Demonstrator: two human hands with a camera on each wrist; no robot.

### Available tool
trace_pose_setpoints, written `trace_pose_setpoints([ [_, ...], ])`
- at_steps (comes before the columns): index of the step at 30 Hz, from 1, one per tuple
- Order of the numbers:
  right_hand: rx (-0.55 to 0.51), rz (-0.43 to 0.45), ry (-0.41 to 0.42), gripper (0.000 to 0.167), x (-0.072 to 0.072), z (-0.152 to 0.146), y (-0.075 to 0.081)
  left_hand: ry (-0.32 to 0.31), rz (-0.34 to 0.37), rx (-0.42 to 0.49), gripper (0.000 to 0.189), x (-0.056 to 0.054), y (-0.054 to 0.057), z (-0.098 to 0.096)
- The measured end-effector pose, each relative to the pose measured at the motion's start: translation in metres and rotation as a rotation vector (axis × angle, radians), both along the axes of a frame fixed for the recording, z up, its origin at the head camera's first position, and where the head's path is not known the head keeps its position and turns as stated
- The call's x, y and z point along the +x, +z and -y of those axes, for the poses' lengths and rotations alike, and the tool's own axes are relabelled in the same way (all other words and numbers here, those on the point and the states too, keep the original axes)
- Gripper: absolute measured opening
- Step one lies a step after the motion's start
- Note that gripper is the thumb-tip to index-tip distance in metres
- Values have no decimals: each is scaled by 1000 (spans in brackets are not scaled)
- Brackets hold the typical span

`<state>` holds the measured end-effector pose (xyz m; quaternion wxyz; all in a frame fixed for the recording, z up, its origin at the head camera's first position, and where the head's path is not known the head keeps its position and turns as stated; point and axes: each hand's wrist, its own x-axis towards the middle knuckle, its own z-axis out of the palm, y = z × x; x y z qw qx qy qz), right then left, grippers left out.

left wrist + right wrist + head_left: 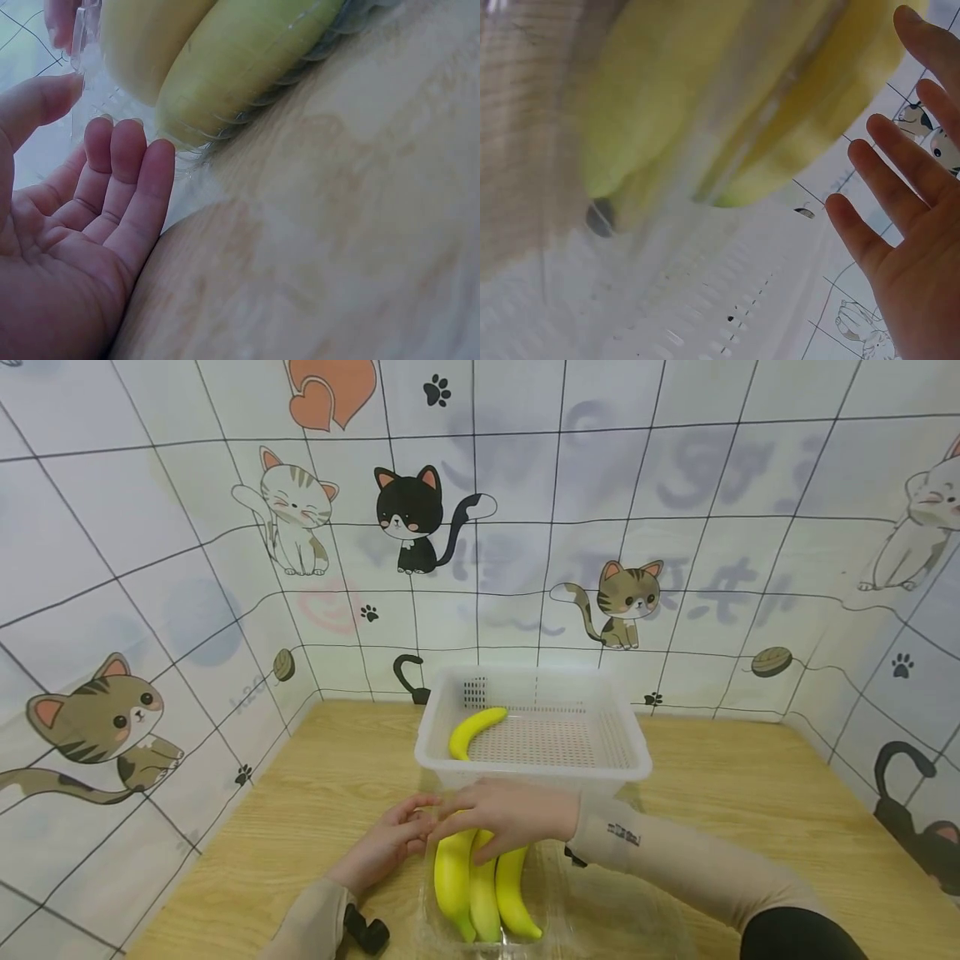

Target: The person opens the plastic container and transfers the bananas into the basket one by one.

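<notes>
Three yellow bananas (pixel 483 893) lie side by side in a clear plastic box (pixel 429 910). At the box's far left corner is my left hand (pixel 386 847); its thumb meets the rim while the fingertips bend against the side, seen in the left wrist view beside a banana (pixel 247 67). My right hand (pixel 510 814) reaches across over the bananas' far ends. In the right wrist view its fingers (pixel 889 180) are spread and extended, with bananas (pixel 795 127) beyond them behind blurred clear plastic.
A white perforated basket (pixel 532 768) stands behind the box, with one banana (pixel 476 731) at its left inside. The box's clear lid (pixel 622 918) spreads to the right on the wooden table (pixel 247 860). Cat-printed walls (pixel 525 527) enclose the back and sides.
</notes>
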<state>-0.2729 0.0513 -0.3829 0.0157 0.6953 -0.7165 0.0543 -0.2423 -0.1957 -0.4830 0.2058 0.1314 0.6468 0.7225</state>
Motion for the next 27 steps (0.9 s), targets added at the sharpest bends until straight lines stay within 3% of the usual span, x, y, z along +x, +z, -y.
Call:
trace_pose_setpoints([
  [10,-11,1,4,62,0,-1,-16,-10,-12,-1,43,-2,-3,0],
  [19,-34,-15,11,61,1,-2,-18,-3,-12,6,44,-2,-4,0],
  [27,-90,-80,47,52,-6,0,-28,2,-15,1,42,-2,-3,0],
])
